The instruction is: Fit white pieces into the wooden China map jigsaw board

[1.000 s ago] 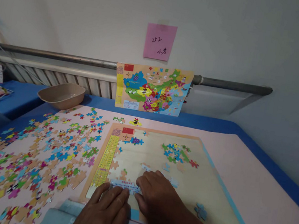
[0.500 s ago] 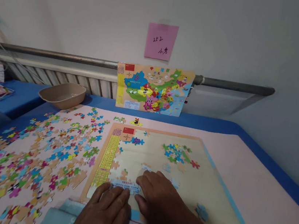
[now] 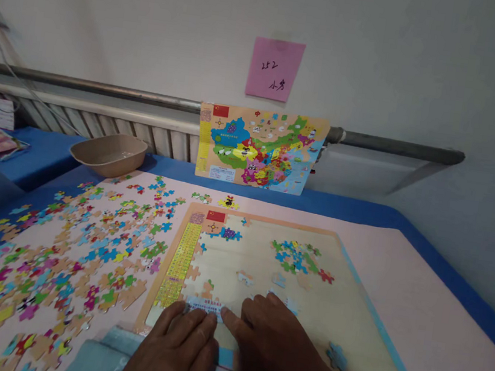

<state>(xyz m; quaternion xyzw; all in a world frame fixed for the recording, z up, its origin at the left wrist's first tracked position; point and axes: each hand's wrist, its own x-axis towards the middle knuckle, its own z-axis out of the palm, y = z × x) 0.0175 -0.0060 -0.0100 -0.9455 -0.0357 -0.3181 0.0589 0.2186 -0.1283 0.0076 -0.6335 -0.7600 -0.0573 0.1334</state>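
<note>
Both hands have slid a tiny bit since a second ago: the right hand has pulled back toward the person, so more of the puzzle board shows past its fingertips, and a loose pale piece sits in the open at 12 o'clock from the hands. That looks like the strip has been pushed into place and is now being pressed down, though that is only a guess.

The left hand lies flat, palm down, fingers close together and pointing to 12 o'clock. Its fingertips rest on the near end of a long pale blue strip piece. The right hand is flat too, fingers a little spread, with the first finger touching the strip's right end. Neither hand pinches anything; both just press.

The strip lies along the bottom edge of the board, at 12 o'clock from the left hand. A yellow column runs up the board's left side. A small bunch of joined blue and green pieces sits on the board at 1 o'clock. Lots of loose bright pieces cover the pink mat at 9 to 10 o'clock. A tan bowl stands far off at 10 o'clock, and a map picture leans on the wall at 12 o'clock, under a pink note.
</note>
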